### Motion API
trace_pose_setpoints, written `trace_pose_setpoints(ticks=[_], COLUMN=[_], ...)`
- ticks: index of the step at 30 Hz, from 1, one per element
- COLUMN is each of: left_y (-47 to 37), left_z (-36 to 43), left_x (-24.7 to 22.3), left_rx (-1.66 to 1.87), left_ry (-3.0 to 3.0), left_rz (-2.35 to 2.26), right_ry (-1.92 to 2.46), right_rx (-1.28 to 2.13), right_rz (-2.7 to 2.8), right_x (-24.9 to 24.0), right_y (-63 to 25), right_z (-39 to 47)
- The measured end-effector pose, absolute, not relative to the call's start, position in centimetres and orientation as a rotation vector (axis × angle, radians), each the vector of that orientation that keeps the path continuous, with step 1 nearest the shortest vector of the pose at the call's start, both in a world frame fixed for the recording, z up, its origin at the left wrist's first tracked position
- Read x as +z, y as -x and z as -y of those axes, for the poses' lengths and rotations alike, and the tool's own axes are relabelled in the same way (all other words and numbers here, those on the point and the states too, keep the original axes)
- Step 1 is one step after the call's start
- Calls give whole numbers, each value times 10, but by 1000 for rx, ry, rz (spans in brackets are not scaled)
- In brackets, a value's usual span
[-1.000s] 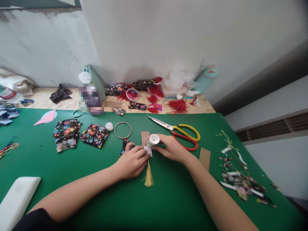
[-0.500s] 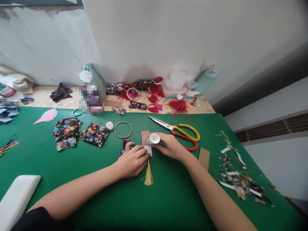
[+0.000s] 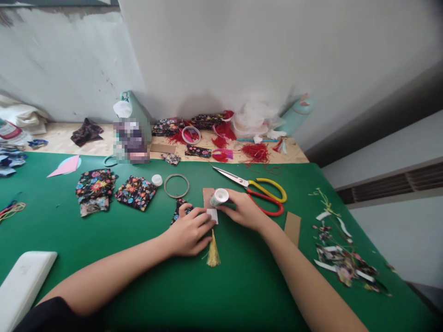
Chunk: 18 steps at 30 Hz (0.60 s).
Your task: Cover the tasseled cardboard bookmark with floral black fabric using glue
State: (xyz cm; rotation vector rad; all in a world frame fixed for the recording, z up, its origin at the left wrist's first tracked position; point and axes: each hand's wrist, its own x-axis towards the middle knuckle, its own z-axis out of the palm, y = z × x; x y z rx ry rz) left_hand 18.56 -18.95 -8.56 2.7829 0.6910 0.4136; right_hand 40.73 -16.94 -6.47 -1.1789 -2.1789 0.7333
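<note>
L hand [image 3: 191, 229], fingers part-spread, pinned sm. sq. white patch [image 3: 213, 216]; R hand [image 3: 240, 208] pinched white cyl. plastic tube [image 3: 219, 197]; light pressure prob. risked slippage.

I see soft, even light and a faint shadow [image 3: 200, 103] on the wall [image 3: 249, 50] at upper centre. Scraps [image 3: 346, 269] at lower right look smeared, a patch [image 3: 131, 140] left of centre is pixelated, the upper-right corner darkens.
</note>
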Motion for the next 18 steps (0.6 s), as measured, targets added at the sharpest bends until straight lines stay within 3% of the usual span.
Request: trace_pose_setpoints(ticks=[18], left_y=[-184], left_z=[187], left_x=[-84], left_rx=[400], left_ry=[-2821], left_rz=[-630], right_ry=[1158], right_rx=[751], right_rz=[2204], right_x=[-63], right_y=[-402], right_z=[171])
